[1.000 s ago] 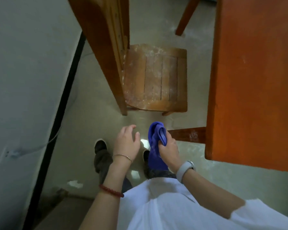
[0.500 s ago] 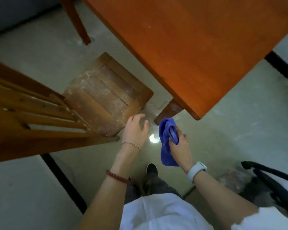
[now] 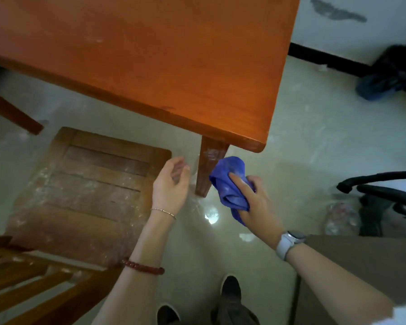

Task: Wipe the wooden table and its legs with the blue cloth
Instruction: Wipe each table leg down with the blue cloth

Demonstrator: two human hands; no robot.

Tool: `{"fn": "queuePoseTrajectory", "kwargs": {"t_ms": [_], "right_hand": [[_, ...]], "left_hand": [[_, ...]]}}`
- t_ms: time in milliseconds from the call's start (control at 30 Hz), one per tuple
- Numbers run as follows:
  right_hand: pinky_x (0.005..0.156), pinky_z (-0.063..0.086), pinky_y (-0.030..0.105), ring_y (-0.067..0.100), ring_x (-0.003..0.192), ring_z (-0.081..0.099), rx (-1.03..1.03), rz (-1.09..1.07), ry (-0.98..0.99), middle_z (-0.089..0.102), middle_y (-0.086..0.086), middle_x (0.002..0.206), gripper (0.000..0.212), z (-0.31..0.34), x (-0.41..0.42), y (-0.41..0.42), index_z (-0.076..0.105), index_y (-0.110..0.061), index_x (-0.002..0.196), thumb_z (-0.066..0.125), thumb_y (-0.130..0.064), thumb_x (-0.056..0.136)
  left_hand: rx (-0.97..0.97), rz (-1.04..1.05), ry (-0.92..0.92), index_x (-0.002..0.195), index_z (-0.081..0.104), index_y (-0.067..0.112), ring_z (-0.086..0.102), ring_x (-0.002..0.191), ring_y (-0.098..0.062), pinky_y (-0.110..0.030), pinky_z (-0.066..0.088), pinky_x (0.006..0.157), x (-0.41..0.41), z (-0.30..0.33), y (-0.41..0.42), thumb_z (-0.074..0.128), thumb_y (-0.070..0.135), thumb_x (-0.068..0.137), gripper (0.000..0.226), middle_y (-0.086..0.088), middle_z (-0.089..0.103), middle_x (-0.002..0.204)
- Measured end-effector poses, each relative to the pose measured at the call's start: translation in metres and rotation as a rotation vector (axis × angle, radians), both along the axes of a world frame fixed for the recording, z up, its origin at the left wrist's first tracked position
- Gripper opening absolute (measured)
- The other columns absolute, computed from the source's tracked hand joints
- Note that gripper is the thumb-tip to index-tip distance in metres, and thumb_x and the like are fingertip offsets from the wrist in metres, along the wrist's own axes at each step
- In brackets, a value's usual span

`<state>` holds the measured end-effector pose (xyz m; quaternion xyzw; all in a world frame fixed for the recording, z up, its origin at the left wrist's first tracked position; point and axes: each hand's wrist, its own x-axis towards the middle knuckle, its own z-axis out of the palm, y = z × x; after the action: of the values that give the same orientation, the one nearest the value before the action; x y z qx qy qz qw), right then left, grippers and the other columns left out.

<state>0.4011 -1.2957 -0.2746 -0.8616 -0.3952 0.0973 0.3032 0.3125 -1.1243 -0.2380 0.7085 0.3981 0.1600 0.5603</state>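
Blue cloth (image 3: 229,184), bunched in the right hand's (image 3: 256,202) grasping fingers, touches the bench (image 3: 150,55) leg (image 3: 209,167); left hand (image 3: 171,186) hovers nearby, fingers loosely curled, released.

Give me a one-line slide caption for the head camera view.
Right hand holds a blue cloth beside the wooden table's leg; left hand hovers open nearby.

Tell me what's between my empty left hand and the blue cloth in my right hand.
The table leg, in the head view: the left hand hangs open on one side, the blue cloth, held by the right hand, on the other.
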Motion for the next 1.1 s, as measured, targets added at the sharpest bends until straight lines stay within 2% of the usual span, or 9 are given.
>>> {"fn": "queuePoseTrajectory", "kwargs": {"t_ms": [167,300,433,567,633,733,900,1033,1100], "right_hand": [[0.068,0.053,0.033,0.022,0.093,0.049,0.195,0.124,-0.332,0.034,0.004,0.116,0.063,-0.036,0.022,0.009,0.039,-0.027,0.129,0.056,-0.019,0.068],[0.069,0.053,0.036,0.03,0.095,0.05,0.386,0.174,-0.68,0.036,0.011,0.116,0.046,-0.041,0.047,0.024,0.045,-0.02,0.123,0.058,-0.016,0.08],[0.072,0.043,0.033,0.028,0.087,0.045,0.444,0.153,-1.024,0.037,0.01,0.123,0.034,-0.037,0.065,0.043,0.044,-0.018,0.125,0.05,-0.016,0.092],[0.069,0.048,0.034,0.028,0.089,0.042,0.343,0.085,-1.263,0.037,0.005,0.132,0.031,-0.056,0.076,0.059,0.041,-0.018,0.129,0.029,-0.019,0.099],[0.068,0.05,0.034,0.028,0.092,0.042,0.304,0.095,-1.296,0.037,0.005,0.133,0.033,-0.083,0.08,0.062,0.04,-0.019,0.129,0.032,-0.017,0.097],[0.066,0.054,0.036,0.03,0.098,0.044,0.132,0.228,-1.257,0.036,0.004,0.133,0.056,-0.145,0.08,0.058,0.038,-0.022,0.131,0.059,-0.023,0.079],[0.052,0.053,0.025,0.023,0.088,0.06,-0.211,0.484,-0.915,0.055,-0.003,0.124,0.075,-0.219,0.066,0.047,0.051,-0.032,0.119,0.087,-0.029,0.053],[0.054,0.052,0.025,0.024,0.095,0.042,-0.016,0.365,-1.009,0.041,0.004,0.125,0.076,-0.177,0.055,0.043,0.042,-0.032,0.121,0.082,-0.028,0.056],[0.062,0.053,0.03,0.029,0.099,0.039,0.207,0.216,-1.161,0.037,0.008,0.126,0.058,-0.131,0.053,0.045,0.042,-0.027,0.123,0.069,-0.023,0.072]], "left_hand": [[0.055,-0.073,-0.168,0.1,0.057,0.028,0.06,0.095,-0.022,-0.038,0.048,0.088,0.032,-0.042,0.02,0.054,0.024,0.089,0.013,0.003,0.061,0.098],[0.023,-0.118,-0.35,0.099,0.057,0.032,0.06,0.097,-0.013,-0.027,0.047,0.083,0.062,-0.049,0.038,0.052,0.028,0.09,0.011,0.011,0.062,0.097],[-0.102,-0.202,-0.496,0.094,0.058,0.028,0.061,0.082,0.0,-0.017,0.049,0.072,0.07,-0.057,0.043,0.038,0.024,0.095,0.021,0.01,0.063,0.094],[-0.111,-0.323,-0.545,0.091,0.058,0.027,0.061,0.091,-0.008,-0.026,0.047,0.083,0.065,-0.067,0.052,0.036,0.034,0.092,0.024,0.014,0.067,0.088],[-0.038,-0.406,-0.539,0.098,0.057,0.032,0.057,0.104,-0.012,-0.032,0.044,0.092,0.064,-0.073,0.056,0.046,0.044,0.087,0.019,0.011,0.066,0.104],[0.081,-0.448,-0.546,0.114,0.051,0.036,0.052,0.116,-0.014,-0.038,0.043,0.098,0.064,-0.085,0.052,0.052,0.05,0.082,0.036,0.003,0.056,0.127],[0.291,-0.354,-0.488,0.131,0.043,0.029,0.053,0.108,-0.003,-0.014,0.044,0.084,0.065,-0.096,0.044,0.05,0.025,0.09,0.041,0.014,0.055,0.118],[0.344,-0.296,-0.452,0.127,0.05,0.022,0.056,0.103,-0.006,-0.023,0.045,0.09,0.066,-0.098,0.046,0.053,0.027,0.088,0.039,0.009,0.058,0.112],[0.248,-0.284,-0.459,0.119,0.056,0.021,0.057,0.099,-0.006,-0.019,0.044,0.084,0.068,-0.095,0.047,0.049,0.032,0.089,0.032,0.008,0.059,0.107]]}}
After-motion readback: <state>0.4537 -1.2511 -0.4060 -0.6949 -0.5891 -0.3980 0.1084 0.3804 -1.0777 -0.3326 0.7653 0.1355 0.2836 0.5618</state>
